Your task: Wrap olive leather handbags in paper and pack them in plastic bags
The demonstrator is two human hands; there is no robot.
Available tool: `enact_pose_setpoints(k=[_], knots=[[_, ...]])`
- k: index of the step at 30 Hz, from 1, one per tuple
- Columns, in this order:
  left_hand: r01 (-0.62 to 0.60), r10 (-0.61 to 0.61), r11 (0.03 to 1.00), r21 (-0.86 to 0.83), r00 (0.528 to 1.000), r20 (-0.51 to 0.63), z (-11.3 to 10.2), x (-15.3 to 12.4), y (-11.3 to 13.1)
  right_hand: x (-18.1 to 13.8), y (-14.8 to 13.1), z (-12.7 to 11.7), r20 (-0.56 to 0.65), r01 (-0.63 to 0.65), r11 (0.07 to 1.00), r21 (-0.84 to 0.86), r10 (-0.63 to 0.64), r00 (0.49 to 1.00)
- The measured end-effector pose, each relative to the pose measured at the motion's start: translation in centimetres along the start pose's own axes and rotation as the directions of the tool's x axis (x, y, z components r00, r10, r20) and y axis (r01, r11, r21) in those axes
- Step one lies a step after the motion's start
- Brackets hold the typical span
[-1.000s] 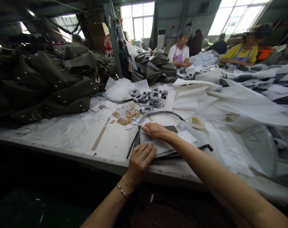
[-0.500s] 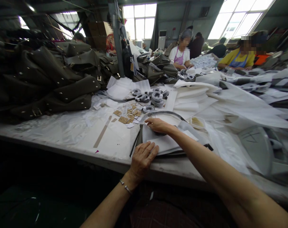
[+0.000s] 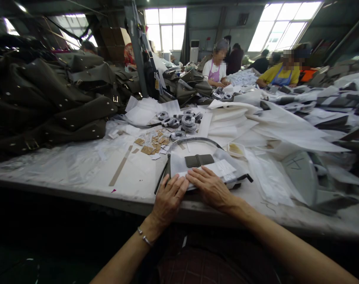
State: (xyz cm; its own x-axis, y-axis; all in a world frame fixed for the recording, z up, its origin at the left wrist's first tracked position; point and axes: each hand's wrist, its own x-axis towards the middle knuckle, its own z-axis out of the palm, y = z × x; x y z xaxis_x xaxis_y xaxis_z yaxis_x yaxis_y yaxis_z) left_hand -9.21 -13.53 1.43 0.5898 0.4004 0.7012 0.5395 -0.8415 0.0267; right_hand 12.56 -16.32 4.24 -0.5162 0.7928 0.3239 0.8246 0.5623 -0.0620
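A dark handbag point(image 3: 167, 170) lies flat at the table's front edge, its wrapped handle point(image 3: 194, 139) arching away from me. White wrapping sheet point(image 3: 177, 162) covers much of it, and a dark olive flap with a strap point(image 3: 199, 160) shows through the middle. A folded white strip point(image 3: 222, 169) lies across the near side. My left hand point(image 3: 169, 197) rests on the near left edge of the sheet, fingers stretched out. Beside it my right hand point(image 3: 210, 187) lies flat on the folded strip, fingertips almost meeting the left ones. What is under the palms is hidden.
Dark olive bags point(image 3: 64, 98) are heaped at the left. Brown tags point(image 3: 152, 144) and wrapped strap coils point(image 3: 188, 122) lie beyond the bag. White sheets point(image 3: 241, 122) and a small plastic tray point(image 3: 236, 149) are to the right. Two co-workers point(image 3: 216, 71) work farther back.
My right hand has drawn back from the far part of the bag to its near edge, beside my left hand. The olive flap is now uncovered from behind my arm. The view has shifted slightly right.
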Motion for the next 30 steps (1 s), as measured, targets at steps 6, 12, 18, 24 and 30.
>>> enact_pose_setpoints(k=[6,12,18,24,30], knots=[[0.084,-0.085,0.996,0.023,0.995,0.057,-0.9,-0.5,-0.1,0.0,0.1,0.1,-0.046,0.046,0.997,-0.065,-0.049,0.998],[0.126,-0.119,0.991,-0.050,0.986,0.116,-0.6,-0.5,-0.8,0.1,0.0,0.5,-0.093,0.054,0.994,-0.093,-0.063,0.994],[0.261,-0.244,0.953,-0.152,0.962,0.119,-0.3,0.0,-0.7,0.1,-0.5,0.6,-0.130,0.027,0.996,-0.083,-0.038,0.991],[0.134,-0.129,0.991,-0.023,0.978,0.161,-1.2,-0.2,-0.2,-0.2,-0.9,0.9,-0.130,-0.010,0.996,-0.092,-0.002,0.992],[-0.151,0.075,0.933,0.327,0.969,0.234,-2.0,-0.4,-0.9,0.4,-1.9,0.5,-0.067,-0.054,0.982,-0.179,0.043,0.997]])
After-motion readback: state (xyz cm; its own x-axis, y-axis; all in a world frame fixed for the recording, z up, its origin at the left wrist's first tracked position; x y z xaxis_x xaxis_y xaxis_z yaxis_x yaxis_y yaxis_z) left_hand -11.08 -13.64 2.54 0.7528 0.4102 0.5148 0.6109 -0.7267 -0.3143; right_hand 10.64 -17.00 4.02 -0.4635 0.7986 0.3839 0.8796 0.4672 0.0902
